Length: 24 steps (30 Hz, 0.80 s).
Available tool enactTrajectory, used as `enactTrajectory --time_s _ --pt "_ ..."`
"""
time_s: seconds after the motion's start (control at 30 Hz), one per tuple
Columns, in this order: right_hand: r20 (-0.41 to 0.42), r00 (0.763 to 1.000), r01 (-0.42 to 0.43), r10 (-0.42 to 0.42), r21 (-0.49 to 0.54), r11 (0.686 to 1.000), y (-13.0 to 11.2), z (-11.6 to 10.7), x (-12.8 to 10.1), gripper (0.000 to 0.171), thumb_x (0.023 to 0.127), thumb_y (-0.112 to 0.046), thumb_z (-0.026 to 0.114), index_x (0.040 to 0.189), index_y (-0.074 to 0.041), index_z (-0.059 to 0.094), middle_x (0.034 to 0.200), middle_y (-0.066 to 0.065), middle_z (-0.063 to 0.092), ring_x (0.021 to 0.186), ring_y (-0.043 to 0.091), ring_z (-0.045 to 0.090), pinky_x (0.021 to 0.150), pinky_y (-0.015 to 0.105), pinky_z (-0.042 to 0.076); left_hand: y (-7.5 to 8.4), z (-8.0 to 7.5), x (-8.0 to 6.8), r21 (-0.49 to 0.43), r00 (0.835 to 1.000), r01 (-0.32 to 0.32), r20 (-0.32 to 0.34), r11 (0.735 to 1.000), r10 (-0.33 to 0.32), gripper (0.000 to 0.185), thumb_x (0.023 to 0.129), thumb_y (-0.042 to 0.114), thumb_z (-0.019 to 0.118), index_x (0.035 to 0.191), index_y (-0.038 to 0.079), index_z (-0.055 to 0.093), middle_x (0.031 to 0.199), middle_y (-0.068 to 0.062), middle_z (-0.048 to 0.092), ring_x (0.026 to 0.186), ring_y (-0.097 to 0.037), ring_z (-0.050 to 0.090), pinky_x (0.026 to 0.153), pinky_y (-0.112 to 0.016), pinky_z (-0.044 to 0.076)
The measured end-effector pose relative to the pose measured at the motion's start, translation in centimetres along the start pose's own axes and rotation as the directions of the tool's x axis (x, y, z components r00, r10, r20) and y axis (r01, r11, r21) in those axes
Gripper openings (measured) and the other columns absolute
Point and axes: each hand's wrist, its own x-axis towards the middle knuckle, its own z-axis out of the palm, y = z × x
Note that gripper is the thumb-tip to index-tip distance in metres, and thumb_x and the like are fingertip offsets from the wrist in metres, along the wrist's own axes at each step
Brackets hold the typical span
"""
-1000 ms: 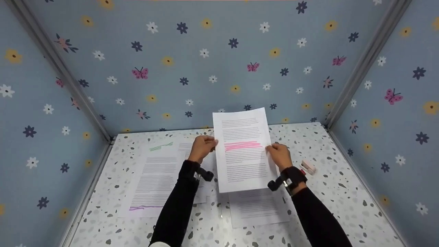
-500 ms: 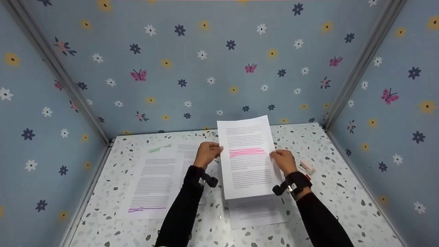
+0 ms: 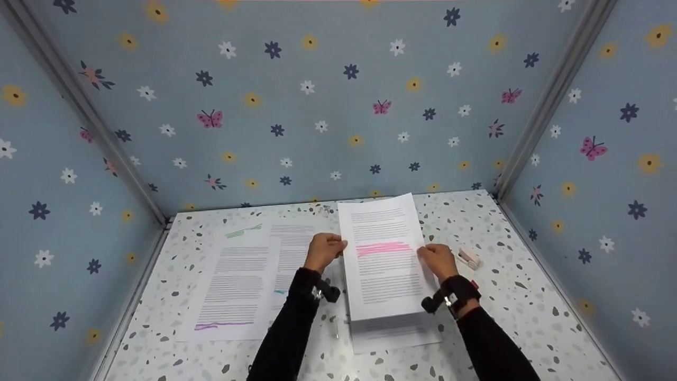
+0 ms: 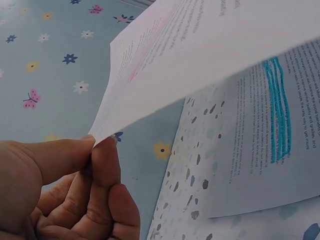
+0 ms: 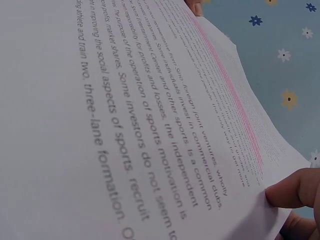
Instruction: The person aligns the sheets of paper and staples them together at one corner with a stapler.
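Note:
A printed sheet of paper (image 3: pixel 386 275) with a pink highlighted band is held up in both hands, tilted above the table. My left hand (image 3: pixel 323 253) pinches its left edge between thumb and fingers, plain in the left wrist view, where the hand (image 4: pixel 75 185) grips the margin. On the opposite edge my right hand (image 3: pixel 439 261) pinches the paper, thumb on the printed face. Beneath lies another printed sheet (image 3: pixel 396 338), mostly covered by the raised one; the left wrist view shows blue highlighting (image 4: pixel 278 110) on it.
To the left, a printed sheet (image 3: pixel 232 291) with green and purple marks lies over part of another sheet (image 3: pixel 293 238), which carries a blue-green mark. A small pale pink stapler (image 3: pixel 469 258) sits right of my right hand. Flowered panels (image 3: pixel 328 106) enclose the speckled table (image 3: pixel 508 317).
Both hands have lowered the pink-highlighted sheet toward the table and the sheet beneath, shifting it slightly right. The grip on both edges stays the same.

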Motion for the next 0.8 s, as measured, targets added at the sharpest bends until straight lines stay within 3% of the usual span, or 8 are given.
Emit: enactTrajectory --time_s 0.37,0.57,0.8 --pt "0.021 0.999 -0.034 0.035 -0.045 0.998 2.5 0.9 -0.5 0.028 0.092 -0.018 0.061 0.065 -0.008 0.059 0.062 0.000 0.047 0.063 0.019 0.044 0.061 0.032 0.034 -3.2 1.1 -0.1 0.032 0.999 0.046 -0.025 0.998 -0.045 0.032 0.097 0.007 0.067 0.122 -0.012 0.064 0.100 -0.020 0.073 0.080 -0.018 0.068 0.075 -0.032 0.054" --pt "0.026 0.999 -0.040 0.043 -0.083 0.996 3.6 1.1 -0.3 0.032 0.090 -0.019 0.060 0.061 -0.012 0.049 0.060 -0.002 0.038 0.059 0.017 0.039 0.057 0.031 0.031 -4.1 1.7 0.0 0.122 0.998 0.043 -0.044 0.992 -0.038 0.023 0.095 0.009 0.069 0.108 -0.009 0.071 0.083 -0.014 0.073 0.069 -0.014 0.064 0.064 -0.027 0.048" --pt "0.030 1.000 0.002 0.000 -0.085 0.996 5.0 1.3 0.0 0.039 0.088 -0.015 0.060 0.055 -0.014 0.039 0.053 -0.004 0.030 0.049 0.013 0.031 0.050 0.028 0.026 -4.7 2.5 -0.2 0.165 0.996 0.044 -0.085 0.985 -0.031 0.016 0.092 0.008 0.072 0.099 -0.006 0.072 0.076 -0.009 0.072 0.066 -0.012 0.063 0.062 -0.027 0.047"
